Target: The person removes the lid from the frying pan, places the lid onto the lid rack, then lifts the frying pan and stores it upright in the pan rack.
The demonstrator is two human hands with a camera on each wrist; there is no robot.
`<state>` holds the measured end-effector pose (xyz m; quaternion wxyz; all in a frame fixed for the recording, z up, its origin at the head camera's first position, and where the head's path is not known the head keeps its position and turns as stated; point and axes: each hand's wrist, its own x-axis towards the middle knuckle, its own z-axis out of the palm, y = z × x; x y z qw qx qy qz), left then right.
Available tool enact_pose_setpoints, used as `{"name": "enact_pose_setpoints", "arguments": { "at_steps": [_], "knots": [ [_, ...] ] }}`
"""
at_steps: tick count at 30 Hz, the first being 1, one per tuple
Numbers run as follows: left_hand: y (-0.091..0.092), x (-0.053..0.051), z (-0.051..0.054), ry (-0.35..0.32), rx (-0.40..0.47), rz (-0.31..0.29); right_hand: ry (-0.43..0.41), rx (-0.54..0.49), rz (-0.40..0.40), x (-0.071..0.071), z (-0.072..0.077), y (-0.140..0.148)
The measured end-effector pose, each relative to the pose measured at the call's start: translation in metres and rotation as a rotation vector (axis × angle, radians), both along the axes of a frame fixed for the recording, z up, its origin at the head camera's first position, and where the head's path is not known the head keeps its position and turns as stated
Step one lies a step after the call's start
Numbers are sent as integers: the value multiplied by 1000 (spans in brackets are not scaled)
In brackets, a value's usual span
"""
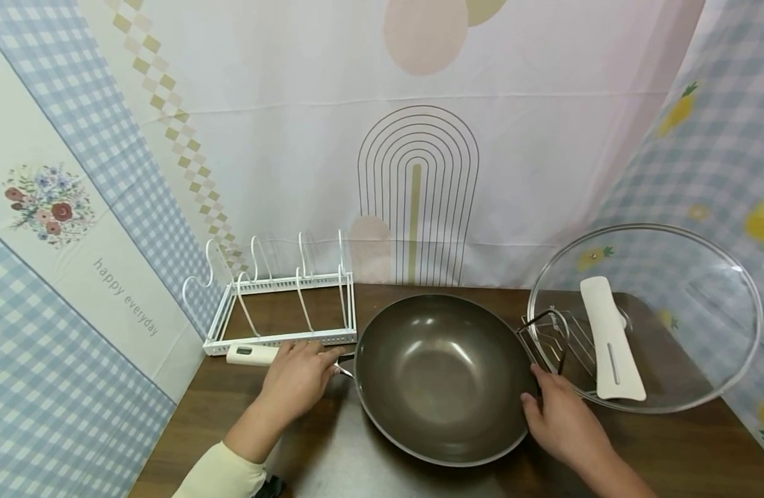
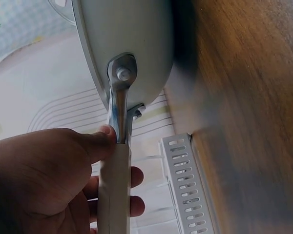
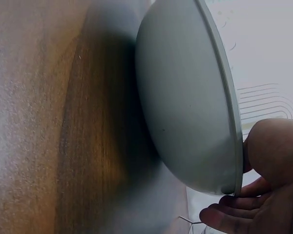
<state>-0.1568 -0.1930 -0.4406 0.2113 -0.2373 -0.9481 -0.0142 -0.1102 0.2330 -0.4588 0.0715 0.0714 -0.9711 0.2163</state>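
Observation:
A dark frying wok (image 1: 444, 387) with a pale grey outside (image 3: 185, 97) sits low at the middle of the table, open side up. From its left side runs a cream handle (image 1: 252, 355) on a metal fork. My left hand (image 1: 294, 384) grips that handle close to the fork; the left wrist view shows the thumb on one side and fingertips (image 2: 136, 176) coming round the other. At the wok's right edge my right hand (image 1: 565, 422) pinches the rim, thumb over the inside and fingers outside. Whether the wok's base touches the table is unclear.
A white wire rack (image 1: 278, 340) with upright loops stands behind the handle, at back left. To the right, a large glass lid (image 1: 686, 325) with a cream grip (image 1: 612, 339) leans in a dark wire stand (image 1: 565, 332). Patterned cloth (image 1: 319, 159) hangs behind the brown table (image 1: 686, 443).

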Motion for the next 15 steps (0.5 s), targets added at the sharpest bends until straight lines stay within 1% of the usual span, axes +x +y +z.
{"name": "enact_pose_setpoints", "arguments": {
  "at_steps": [5,12,15],
  "knots": [
    [0,3,-1,-2,-8,16,22,10,4,6,1,-1],
    [2,7,1,-3,-2,32,-16,42,1,14,8,-4],
    [3,7,0,6,3,31,-13,51,3,17,9,-5]
  ]
}}
